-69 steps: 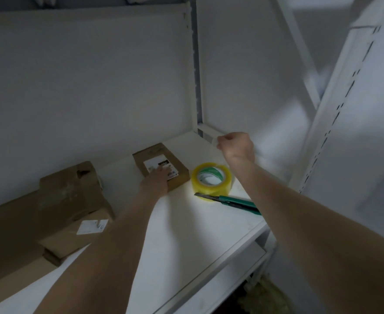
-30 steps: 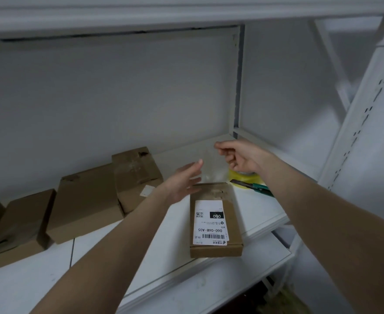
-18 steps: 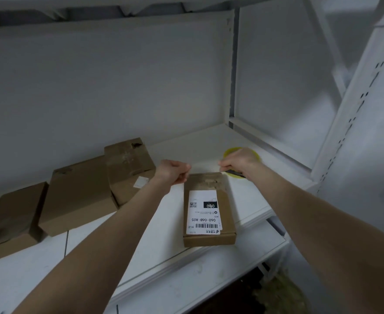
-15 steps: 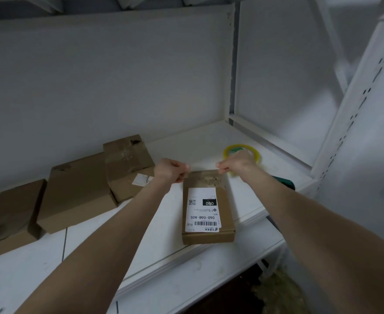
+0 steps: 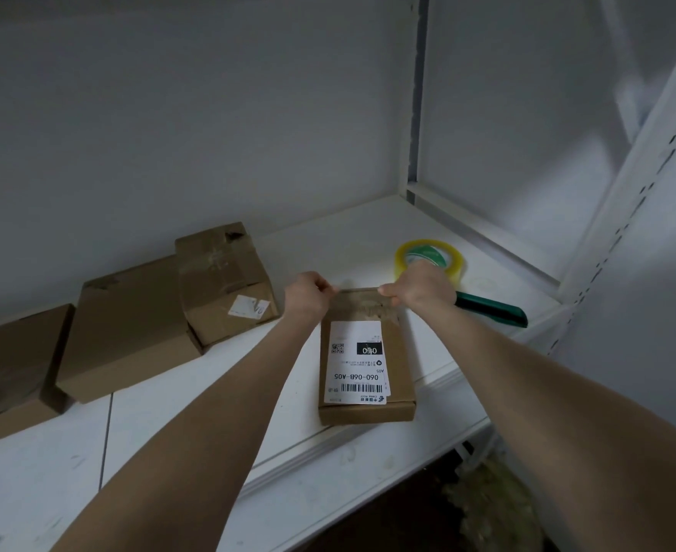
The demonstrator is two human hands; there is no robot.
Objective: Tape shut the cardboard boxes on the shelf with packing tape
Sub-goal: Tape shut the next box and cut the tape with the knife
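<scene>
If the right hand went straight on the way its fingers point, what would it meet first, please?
The right hand points left along the far edge of the labelled box, so it would probably meet the left hand first.

Between the left hand and the right hand, the small box is plain brown cardboard. Its label is white with a black barcode, black print, a QR square and a black block. The strip of tape between the hands is clear. Just beyond the right hand, the tape roll is translucent yellow with a green-and-white core. To that hand's right, the knife is dark green. Left of the left hand, the other boxes are brown, one with a white sticker. The shelf is white.
</scene>
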